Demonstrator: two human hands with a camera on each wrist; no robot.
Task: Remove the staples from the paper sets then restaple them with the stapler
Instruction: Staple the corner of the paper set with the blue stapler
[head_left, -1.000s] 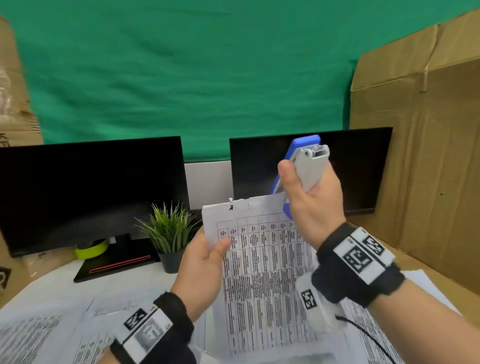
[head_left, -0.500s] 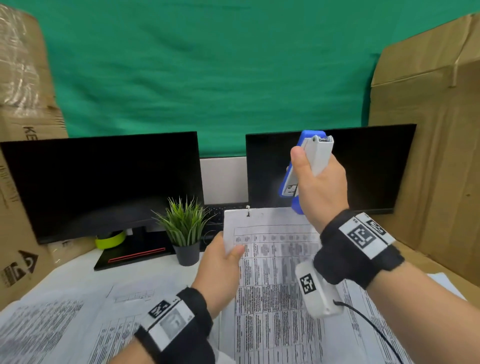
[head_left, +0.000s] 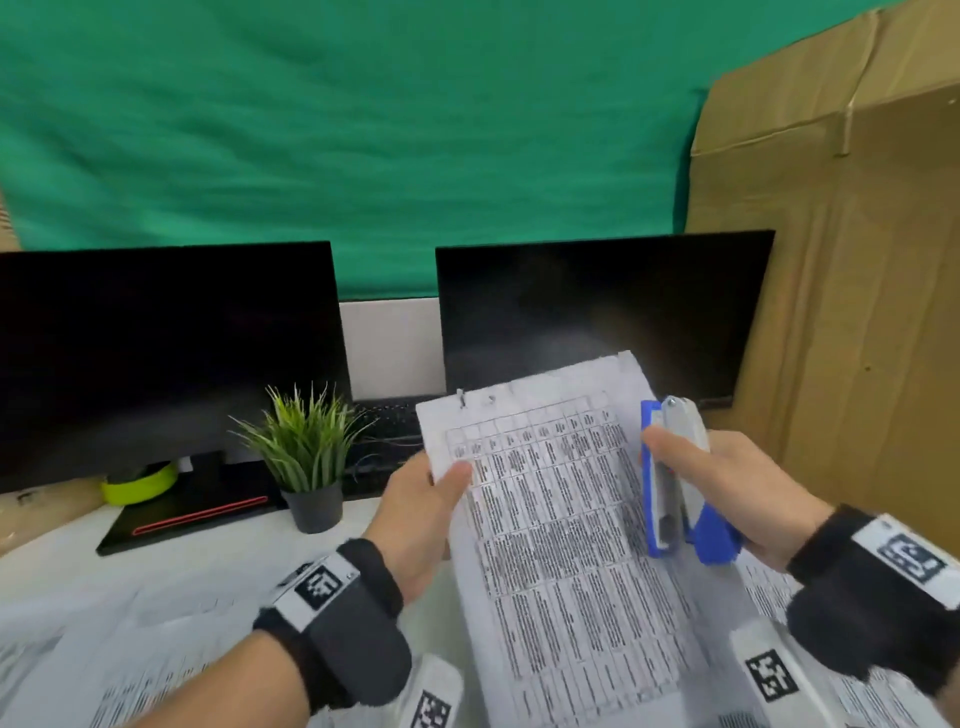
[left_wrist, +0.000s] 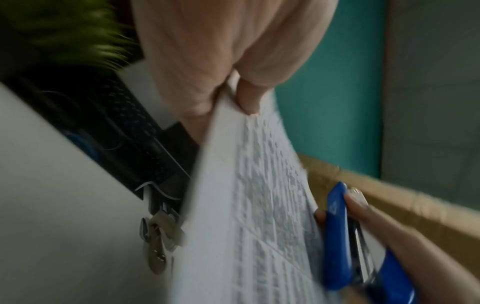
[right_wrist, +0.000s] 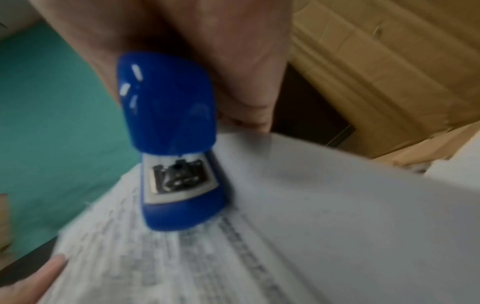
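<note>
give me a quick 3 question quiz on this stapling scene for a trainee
1. True or false: the right hand grips the blue stapler.
2. Which hand pinches the paper set by its left edge? A) left hand B) right hand C) neither
3. Fill in: the potted plant stands in front of the left ____.

Key
1. True
2. A
3. monitor
</note>
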